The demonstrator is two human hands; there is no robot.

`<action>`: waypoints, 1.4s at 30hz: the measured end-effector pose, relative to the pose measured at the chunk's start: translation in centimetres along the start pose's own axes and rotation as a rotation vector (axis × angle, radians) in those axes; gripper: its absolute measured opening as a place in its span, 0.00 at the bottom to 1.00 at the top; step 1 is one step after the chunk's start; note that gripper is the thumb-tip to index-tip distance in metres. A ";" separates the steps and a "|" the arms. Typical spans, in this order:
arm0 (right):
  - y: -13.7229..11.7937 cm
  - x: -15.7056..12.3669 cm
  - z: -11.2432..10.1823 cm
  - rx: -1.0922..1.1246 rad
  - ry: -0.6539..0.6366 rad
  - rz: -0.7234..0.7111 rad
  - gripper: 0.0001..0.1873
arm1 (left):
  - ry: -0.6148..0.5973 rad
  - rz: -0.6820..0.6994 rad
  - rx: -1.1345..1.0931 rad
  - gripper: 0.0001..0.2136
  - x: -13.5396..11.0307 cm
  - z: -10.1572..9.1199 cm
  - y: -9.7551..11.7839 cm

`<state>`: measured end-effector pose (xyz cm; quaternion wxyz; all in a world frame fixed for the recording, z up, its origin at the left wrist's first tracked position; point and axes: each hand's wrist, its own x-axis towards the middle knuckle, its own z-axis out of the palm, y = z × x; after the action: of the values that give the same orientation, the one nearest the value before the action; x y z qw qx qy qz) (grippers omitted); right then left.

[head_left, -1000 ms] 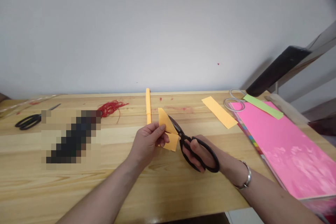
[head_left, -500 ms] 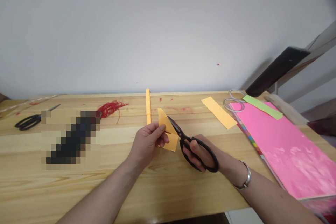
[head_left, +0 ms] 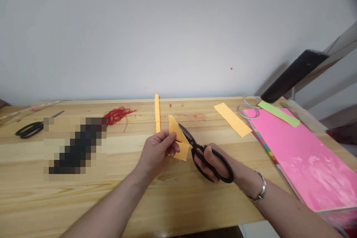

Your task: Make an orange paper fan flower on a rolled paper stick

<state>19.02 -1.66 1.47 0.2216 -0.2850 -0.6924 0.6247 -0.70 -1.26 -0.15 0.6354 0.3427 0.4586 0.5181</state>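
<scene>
My left hand (head_left: 160,148) pinches a piece of orange paper (head_left: 183,151) between thumb and fingers. One pointed part of the paper stands up above the thumb, and a lower flap shows below the fingers. Black-handled scissors (head_left: 206,160) are in my right hand (head_left: 212,161), with thumb and fingers through the loops. Their blades point up and left and lie along the right edge of the paper. Behind my left hand an orange marker (head_left: 157,111) lies on the wooden table (head_left: 167,197), its near end hidden by the hand.
An orange paper strip (head_left: 232,119) lies to the right, near white-handled scissors (head_left: 248,111), a green strip (head_left: 279,113) and a pink paper stack (head_left: 306,156). At left are black scissors (head_left: 30,129), red threads (head_left: 118,115) and a blurred-out dark object (head_left: 75,148). A wall stands behind.
Almost nothing differs. My right thumb has shifted slightly on the scissors' handle, and the paper and blades sit nearly where they were.
</scene>
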 end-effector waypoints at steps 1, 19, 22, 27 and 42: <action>0.0 0.0 0.0 0.005 -0.006 0.004 0.33 | 0.000 -0.001 -0.001 0.09 0.0 0.0 0.0; -0.3 0.0 -0.2 0.012 -0.037 0.017 0.33 | 0.030 -0.014 0.026 0.09 0.0 -0.1 -0.1; -0.3 0.0 -0.3 0.007 -0.042 0.013 0.33 | 0.028 -0.010 0.021 0.08 -0.1 -0.1 -0.1; -0.1 -0.1 -0.3 0.018 -0.051 0.013 0.34 | 0.019 0.001 0.030 0.09 -0.2 -0.1 -0.1; -0.6 0.0 -0.4 -0.015 -0.043 0.047 0.34 | 0.045 0.035 0.116 0.09 -0.3 0.0 0.3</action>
<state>19.21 -1.43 2.08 0.1897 -0.2896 -0.6948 0.6304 -0.88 -1.52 0.23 0.5947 0.3752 0.4960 0.5094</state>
